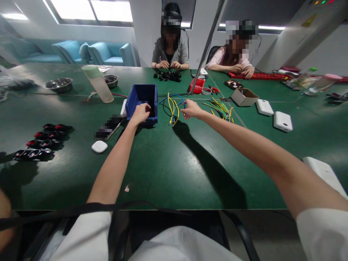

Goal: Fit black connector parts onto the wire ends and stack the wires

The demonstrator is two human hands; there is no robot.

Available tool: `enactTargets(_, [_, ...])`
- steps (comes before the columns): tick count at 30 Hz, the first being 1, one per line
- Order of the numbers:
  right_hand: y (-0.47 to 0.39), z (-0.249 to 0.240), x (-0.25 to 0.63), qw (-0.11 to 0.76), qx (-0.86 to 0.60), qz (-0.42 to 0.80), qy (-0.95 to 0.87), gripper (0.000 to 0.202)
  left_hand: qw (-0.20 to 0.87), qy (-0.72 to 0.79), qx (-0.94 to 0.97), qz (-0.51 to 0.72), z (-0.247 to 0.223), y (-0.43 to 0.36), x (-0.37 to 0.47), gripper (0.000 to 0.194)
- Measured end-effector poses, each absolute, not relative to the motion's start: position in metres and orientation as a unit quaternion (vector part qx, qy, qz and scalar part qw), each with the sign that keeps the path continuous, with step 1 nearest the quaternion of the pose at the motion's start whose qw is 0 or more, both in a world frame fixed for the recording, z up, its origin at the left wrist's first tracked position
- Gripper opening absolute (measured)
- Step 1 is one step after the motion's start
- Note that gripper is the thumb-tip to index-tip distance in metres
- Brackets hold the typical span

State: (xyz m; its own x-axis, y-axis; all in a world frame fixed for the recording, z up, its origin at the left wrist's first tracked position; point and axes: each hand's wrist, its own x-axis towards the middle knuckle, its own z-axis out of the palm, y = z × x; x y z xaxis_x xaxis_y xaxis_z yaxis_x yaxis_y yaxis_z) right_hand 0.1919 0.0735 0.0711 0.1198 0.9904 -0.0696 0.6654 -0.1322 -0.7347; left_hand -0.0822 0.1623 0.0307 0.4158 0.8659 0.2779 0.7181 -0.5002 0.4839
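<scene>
My left hand reaches over the near edge of a dark blue plastic bin, its fingers curled inward. Whatever those fingers hold inside the bin is hidden or too small to make out. To the right, my right hand is closed in a pinch on a blue wire, which arcs away to the left. Beside that hand, several short yellow wires with metal ends lie crossed on the green table. A bundle of green and yellow wires rests beyond my right forearm.
Left of the bin are a phone, a white earbud case, a bottle and black packets. A cardboard box and white devices stand right. Two people sit across, near a slanted metal pole.
</scene>
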Motion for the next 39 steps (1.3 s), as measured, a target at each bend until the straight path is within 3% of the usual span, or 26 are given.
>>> enactTargets(17, [0.037,0.046,0.188,0.379,-0.726,0.263,-0.511,0.04,0.145,0.479,0.826,0.26,0.027,0.163,-0.083,0.031])
enactTargets(21, [0.03,0.05,0.184,0.448,-0.712,0.262,-0.473,0.04,0.146,0.476,0.826,0.264,0.027,0.163,-0.083,0.031])
enactTargets(26, [0.001,0.036,0.17,0.584,-0.58,0.377,-0.424,0.039,0.147,0.48,0.824,0.264,0.027,0.164,-0.082,0.029])
enactTargets(31, [-0.029,0.011,0.151,0.612,-0.512,0.474,-0.373,0.043,0.152,0.493,0.816,0.261,0.028,0.162,-0.081,0.027])
enactTargets(39, [-0.028,-0.013,0.146,0.643,-0.521,0.433,-0.358,0.039,0.168,0.497,0.809,0.263,0.032,0.158,-0.079,0.026])
